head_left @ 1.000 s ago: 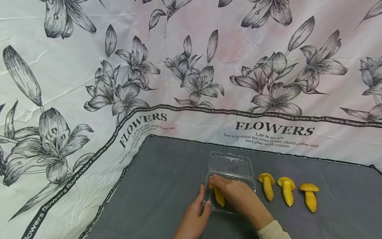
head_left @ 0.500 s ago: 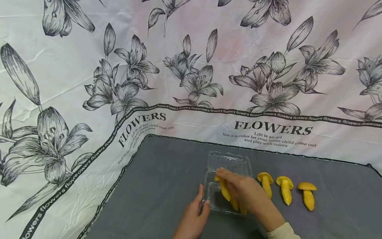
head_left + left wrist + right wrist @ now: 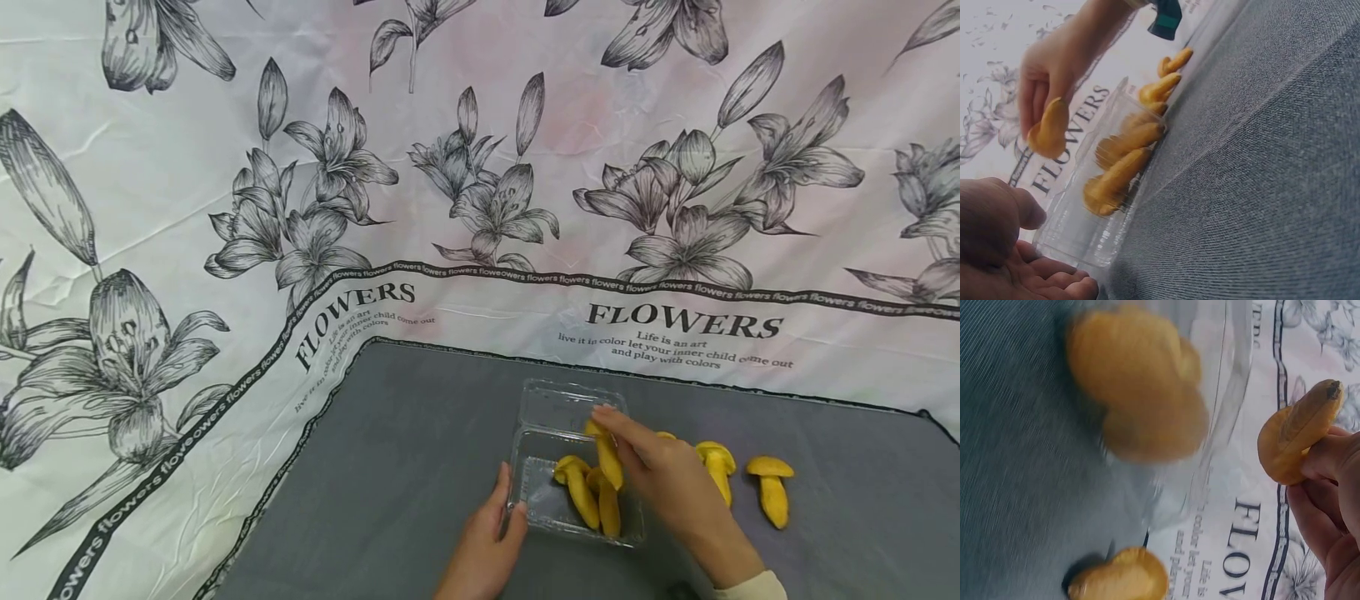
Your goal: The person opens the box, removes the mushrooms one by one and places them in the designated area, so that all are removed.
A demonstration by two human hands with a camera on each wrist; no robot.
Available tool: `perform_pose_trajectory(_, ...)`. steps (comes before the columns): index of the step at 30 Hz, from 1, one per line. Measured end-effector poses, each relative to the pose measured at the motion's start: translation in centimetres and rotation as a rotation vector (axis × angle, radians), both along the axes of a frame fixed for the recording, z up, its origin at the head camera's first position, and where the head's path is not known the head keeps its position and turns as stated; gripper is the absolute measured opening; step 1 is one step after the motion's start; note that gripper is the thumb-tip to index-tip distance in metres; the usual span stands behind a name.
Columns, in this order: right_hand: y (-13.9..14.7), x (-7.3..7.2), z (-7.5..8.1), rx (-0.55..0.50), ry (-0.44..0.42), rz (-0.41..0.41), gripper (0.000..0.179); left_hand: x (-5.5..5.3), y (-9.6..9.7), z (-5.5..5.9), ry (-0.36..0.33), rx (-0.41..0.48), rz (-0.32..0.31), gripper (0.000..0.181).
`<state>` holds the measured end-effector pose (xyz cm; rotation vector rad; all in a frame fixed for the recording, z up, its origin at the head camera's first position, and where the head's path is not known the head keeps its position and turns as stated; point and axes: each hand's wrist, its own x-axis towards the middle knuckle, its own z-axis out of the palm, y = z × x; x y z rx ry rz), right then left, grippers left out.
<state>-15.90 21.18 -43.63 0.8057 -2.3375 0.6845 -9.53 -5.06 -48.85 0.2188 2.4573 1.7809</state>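
Note:
A clear plastic clamshell container (image 3: 536, 479) lies with its lid (image 3: 555, 404) folded back. Two yellow mushrooms, one on the left (image 3: 581, 496) and one on the right (image 3: 609, 508), lean together in its right half. Above them my right hand (image 3: 667, 475) pinches another mushroom (image 3: 606, 454), also seen in the right wrist view as a held mushroom (image 3: 1300, 434) with its stem end pointing up. My left hand (image 3: 487, 529) rests at the container's left edge, thumb and fingers spread apart at the corner.
To the right of the container three more yellow mushrooms lie on the grey tabletop (image 3: 420, 467): a middle one (image 3: 716, 467), a rightmost one (image 3: 771, 492), and one mostly covered by my right hand. A white flower-printed cloth (image 3: 487, 308) rises behind and on the left.
My right hand has lifted a mushroom from the container's left part and carried it right. Two mushrooms inside have come into view. The left hand has stayed at the edge.

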Motion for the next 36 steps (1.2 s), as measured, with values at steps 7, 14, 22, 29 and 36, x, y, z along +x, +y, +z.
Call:
perform_pose_trajectory(7, 2.1, 0.3, 0.0, -0.019, 0.008, -0.052, 0.066, 0.0, 0.0, -0.1, -0.006, 0.000, 0.000, 0.071)
perform_pose_trajectory(14, 3.9, 0.6, -0.3, 0.019, 0.058, -0.105, 0.065, -0.2, 0.1, -0.1, -0.053, 0.009, 0.004, 0.071)
perform_pose_trajectory(22, 5.2, 1.4, -0.8, 0.042, 0.021, -0.177, 0.065, -0.1, 0.1, 0.0, -0.040, 0.029, -0.013, 0.071)
perform_pose_trajectory(29, 6.0, 2.3, -0.7, 0.055, -0.012, -0.201, 0.062, -0.1, 0.1, 0.1, -0.042, -0.001, -0.002, 0.071)
perform_pose_trajectory(36, 6.8, 3.1, -1.1, 0.070, -0.005, -0.207, 0.064, 0.0, 0.1, 0.2, -0.039, 0.001, -0.003, 0.071)
